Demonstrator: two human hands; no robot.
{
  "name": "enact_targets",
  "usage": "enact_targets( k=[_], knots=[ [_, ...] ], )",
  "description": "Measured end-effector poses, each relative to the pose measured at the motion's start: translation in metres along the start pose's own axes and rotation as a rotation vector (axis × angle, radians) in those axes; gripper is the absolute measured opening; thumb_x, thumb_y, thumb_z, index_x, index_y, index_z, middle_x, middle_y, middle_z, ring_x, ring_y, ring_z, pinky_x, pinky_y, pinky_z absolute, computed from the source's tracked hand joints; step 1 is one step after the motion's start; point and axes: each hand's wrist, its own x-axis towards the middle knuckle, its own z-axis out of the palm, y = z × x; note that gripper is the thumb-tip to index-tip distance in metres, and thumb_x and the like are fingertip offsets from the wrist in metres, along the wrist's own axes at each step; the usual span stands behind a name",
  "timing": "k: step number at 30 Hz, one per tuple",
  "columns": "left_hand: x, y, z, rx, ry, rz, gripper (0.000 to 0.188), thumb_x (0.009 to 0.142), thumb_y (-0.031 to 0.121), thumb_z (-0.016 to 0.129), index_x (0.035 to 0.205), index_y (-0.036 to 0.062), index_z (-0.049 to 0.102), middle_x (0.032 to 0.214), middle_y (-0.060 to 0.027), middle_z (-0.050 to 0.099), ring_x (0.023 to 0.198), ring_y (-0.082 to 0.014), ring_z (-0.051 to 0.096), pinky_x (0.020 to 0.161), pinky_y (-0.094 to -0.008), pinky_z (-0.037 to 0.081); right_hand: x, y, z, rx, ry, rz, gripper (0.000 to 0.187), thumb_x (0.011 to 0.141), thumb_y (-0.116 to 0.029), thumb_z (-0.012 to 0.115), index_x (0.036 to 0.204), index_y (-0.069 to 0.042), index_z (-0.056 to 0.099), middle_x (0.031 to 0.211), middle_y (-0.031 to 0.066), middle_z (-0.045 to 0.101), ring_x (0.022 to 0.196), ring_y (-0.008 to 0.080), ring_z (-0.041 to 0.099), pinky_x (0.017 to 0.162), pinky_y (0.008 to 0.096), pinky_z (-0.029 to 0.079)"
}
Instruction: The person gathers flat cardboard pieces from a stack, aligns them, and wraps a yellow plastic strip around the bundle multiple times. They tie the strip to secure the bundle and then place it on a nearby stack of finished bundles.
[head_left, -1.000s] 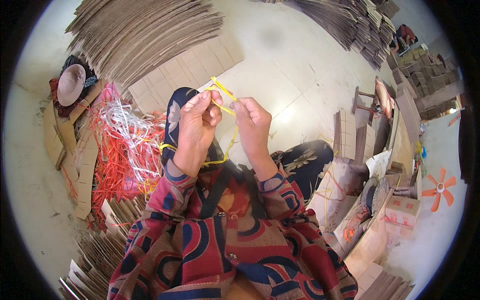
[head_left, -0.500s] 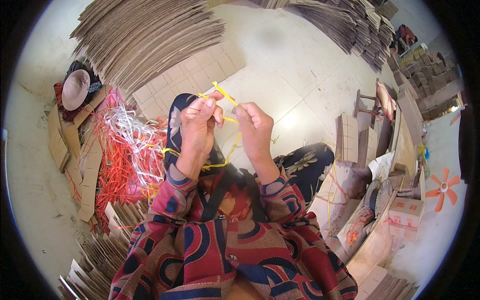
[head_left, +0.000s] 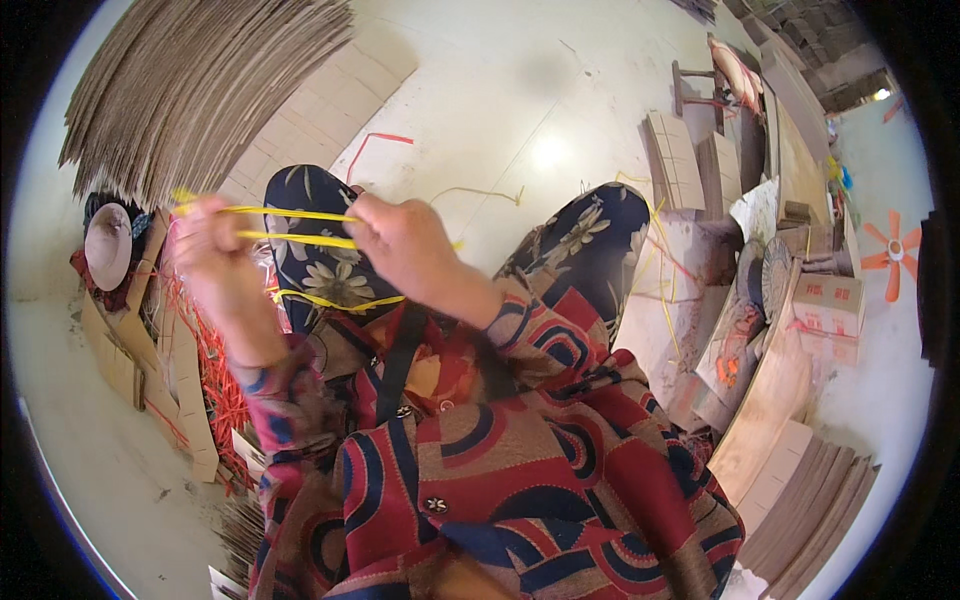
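A yellow plastic strip (head_left: 295, 213) runs in two roughly level, taut lengths between my hands, above my left knee. My left hand (head_left: 214, 255) is closed around its left end, smeared by motion. Opposite it, my right hand (head_left: 425, 252) pinches the strip with thumb and fingers, the back of the hand toward me. A further slack yellow length (head_left: 335, 302) lies lower, across my flowered trousers; whether it is the same strip I cannot tell.
A tall cardboard stack (head_left: 190, 90) stands at the far left. Tangled red strips (head_left: 225, 400) lie on the left beside a pale hat (head_left: 108, 248). To the right are slotted cardboard pieces (head_left: 676, 160), a box (head_left: 828, 305) and a wooden board (head_left: 765, 425).
My hands have moved left and spread apart, drawing the yellow strip taut between them. The view has shifted, and a red strip now shows on the floor.
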Motion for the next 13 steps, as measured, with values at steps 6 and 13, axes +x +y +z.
enact_targets(
  k=[6, 13],
  knots=[
    [0.044, 0.081, -0.059, 0.073, 0.422, 0.013, 0.013, 0.092, 0.014, 0.049, 0.091, 0.0013, 0.051, 0.068, 0.0010, 0.038, 0.067, -0.0113, 0.045, 0.074, -0.0260, 0.043, 0.024, 0.069, -0.123, -0.456, 0.077, 0.040, 0.002, 0.075, -0.009, 0.056, 0.075, -0.007, 0.057, 0.065, 0.0136, 0.055, 0.063, 0.0339, 0.058, 0.057, 0.0447, 0.045],
    [0.083, 0.148, -0.289, 1.159, 0.259, 0.432, 0.038, 0.087, 0.009, 0.058, 0.121, -0.0036, 0.046, 0.101, -0.0067, 0.052, 0.087, -0.0135, 0.053, 0.081, -0.0234, 0.044, 0.046, 0.127, -0.324, -0.851, 0.158, 0.058, 0.025, 0.081, 0.001, 0.048, 0.101, -0.006, 0.062, 0.093, 0.0126, 0.065, 0.087, 0.0215, 0.064, 0.074, 0.0304, 0.051]
  ],
)
